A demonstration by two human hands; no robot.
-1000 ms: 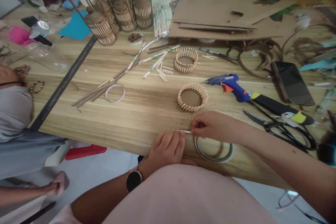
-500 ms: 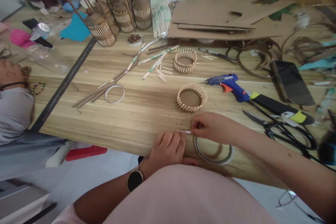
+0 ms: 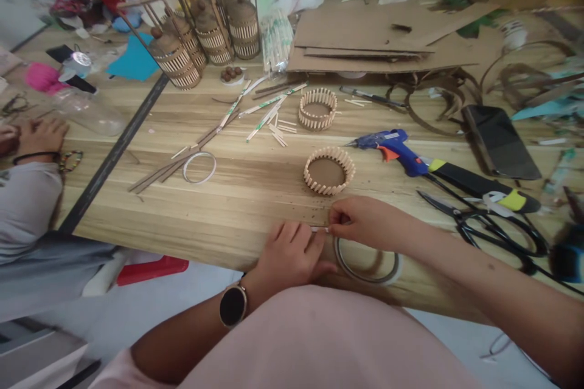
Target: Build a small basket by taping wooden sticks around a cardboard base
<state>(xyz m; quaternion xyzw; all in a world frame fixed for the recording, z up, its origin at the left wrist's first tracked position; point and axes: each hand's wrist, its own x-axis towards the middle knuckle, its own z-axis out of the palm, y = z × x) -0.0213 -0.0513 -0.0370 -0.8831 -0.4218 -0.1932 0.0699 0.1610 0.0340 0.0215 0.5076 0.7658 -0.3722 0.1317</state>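
Note:
Near the table's front edge, my left hand lies palm down, its fingers stretched over a thin pale strip. My right hand is closed in a pinch at the strip's right end. Beside and below the right hand lies a roll of tape, a wide thin ring partly covered by that hand. Just beyond my hands stands a round cardboard base fenced with short wooden sticks. A second stick-walled ring stands farther back.
To the right lie a blue glue gun, black scissors, a yellow-black cutter and a phone. Small lantern-like models, loose sticks, a white ring and cardboard sheets lie beyond. Another person's hand rests at left.
The view has shifted slightly. My left hand's fingers have spread a little, with the index finger nearer my right hand. The right hand keeps its pinch at the strip.

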